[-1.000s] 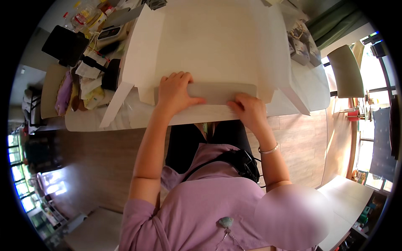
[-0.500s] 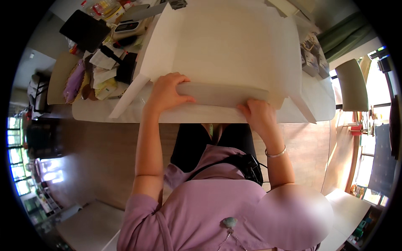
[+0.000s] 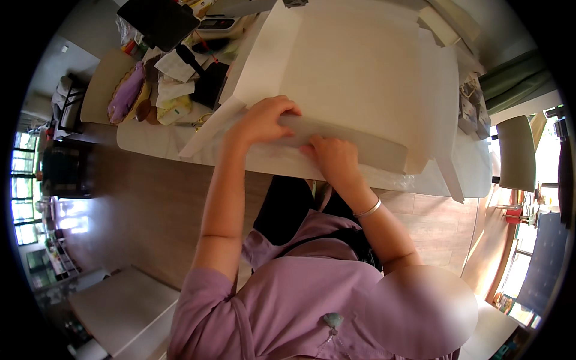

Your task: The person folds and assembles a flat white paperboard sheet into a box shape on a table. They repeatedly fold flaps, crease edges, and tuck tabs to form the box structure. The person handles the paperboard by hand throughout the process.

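Note:
A large white cardboard box with its side flaps spread lies on the table in front of me. Its low front wall stands folded up along the table's near edge. At the left end of that wall my left hand grips it, fingers curled over the far side and thumb nearer me. Close beside it, near the middle of the wall, my right hand is closed on the same wall, its fingertips partly hidden. A left corner flap sticks out toward me, and a right one hangs near the table edge.
Left of the box, the pale table carries a black spatula-like tool, papers, scissors and a purple item in a basket. Farther back is a black flat panel. Small grey boxes stand at the right.
My right hand has slid left along the front wall, from its right end to near its middle, close to my left hand. The view has turned, shifting the scene rightward.

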Motion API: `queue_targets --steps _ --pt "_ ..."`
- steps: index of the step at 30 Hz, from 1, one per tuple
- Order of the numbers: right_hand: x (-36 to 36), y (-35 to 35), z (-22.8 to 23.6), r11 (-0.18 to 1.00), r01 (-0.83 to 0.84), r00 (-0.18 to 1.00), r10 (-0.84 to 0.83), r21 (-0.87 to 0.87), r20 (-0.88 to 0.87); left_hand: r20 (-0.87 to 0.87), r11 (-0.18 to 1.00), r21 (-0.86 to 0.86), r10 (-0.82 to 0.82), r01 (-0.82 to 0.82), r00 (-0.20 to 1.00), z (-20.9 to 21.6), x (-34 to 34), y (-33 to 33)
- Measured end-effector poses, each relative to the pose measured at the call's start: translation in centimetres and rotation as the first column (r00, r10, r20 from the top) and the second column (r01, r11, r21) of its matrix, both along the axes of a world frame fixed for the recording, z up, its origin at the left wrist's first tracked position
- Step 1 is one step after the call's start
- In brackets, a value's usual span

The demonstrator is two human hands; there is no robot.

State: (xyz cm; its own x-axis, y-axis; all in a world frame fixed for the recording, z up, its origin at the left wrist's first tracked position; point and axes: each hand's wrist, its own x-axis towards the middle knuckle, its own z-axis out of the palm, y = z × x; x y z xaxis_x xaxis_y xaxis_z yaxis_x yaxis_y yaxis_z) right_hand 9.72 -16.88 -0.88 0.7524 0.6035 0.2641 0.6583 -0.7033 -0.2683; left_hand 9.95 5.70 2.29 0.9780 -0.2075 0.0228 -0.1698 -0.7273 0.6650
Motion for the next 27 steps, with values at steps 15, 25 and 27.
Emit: queue_targets --steps 15,25,27 --pt "2.4 5.6 -0.6 0.998 -0.06 0.975 0.067 0.036 -0.211 -0.04 0.983 0.172 0.075 -0.067 0.996 1.4 0.9 -1.1" --pt "0.8 6.4 0.0 0.981 0.026 0.991 -0.05 -0.193 -0.124 -0.122 0.981 0.192 0.042 -0.018 0.992 1.4 1.4 -0.6" --pt "0.5 6.1 -0.5 0.984 0.066 0.994 -0.08 -0.167 -0.075 -0.054 0.986 0.162 0.039 -0.03 0.998 0.9 1.3 -0.6"
